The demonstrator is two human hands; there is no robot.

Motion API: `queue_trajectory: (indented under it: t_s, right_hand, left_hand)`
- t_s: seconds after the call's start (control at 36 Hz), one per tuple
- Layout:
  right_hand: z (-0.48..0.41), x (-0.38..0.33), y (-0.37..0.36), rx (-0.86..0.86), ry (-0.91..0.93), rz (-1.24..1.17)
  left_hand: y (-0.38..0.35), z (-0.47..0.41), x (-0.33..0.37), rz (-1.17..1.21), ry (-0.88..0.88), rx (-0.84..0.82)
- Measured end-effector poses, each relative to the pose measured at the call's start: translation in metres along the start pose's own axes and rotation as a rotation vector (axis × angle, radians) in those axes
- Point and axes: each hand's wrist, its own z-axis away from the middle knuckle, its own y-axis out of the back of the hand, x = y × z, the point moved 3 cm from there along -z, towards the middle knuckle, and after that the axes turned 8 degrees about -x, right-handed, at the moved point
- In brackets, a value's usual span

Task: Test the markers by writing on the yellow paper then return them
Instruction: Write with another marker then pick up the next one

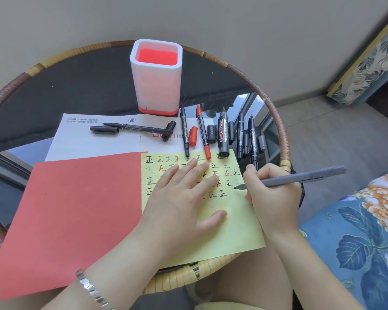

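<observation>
Marker (300, 176), grey, is pinched in the right grip (271, 191), its tip on the yellow paper (240, 224) at near right; the left grip (182, 198) lies flat, pinning the sheet. Testing looks under way; next it must go back to the white cup (156, 79), far across the round bench (76, 86), by a grey wall (211, 19)

The left hand (184, 198) hides some characters on the yellow paper (233, 231); the white sheet (87, 144) bears illegible print.

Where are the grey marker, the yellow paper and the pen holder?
grey marker (300, 177), head view, mid-barrel.
yellow paper (233, 233), head view, bare lower part.
pen holder (156, 90), head view, front wall.
</observation>
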Motion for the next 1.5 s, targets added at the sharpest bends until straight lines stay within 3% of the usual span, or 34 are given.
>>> queue_trajectory:
  t_s: [0.69, 1.5]
  right_hand:
    - [-0.0009, 0.0002, -0.0028, -0.057, 0.024, 0.059]
    - [-0.0014, 0.0005, -0.0025, -0.002, 0.015, 0.071]
  left_hand:
    - [-0.0001, -0.0005, 0.0004, 0.010, 0.007, 0.006]
    - [-0.0012, -0.0010, -0.0007, 0.011, -0.001, 0.000]
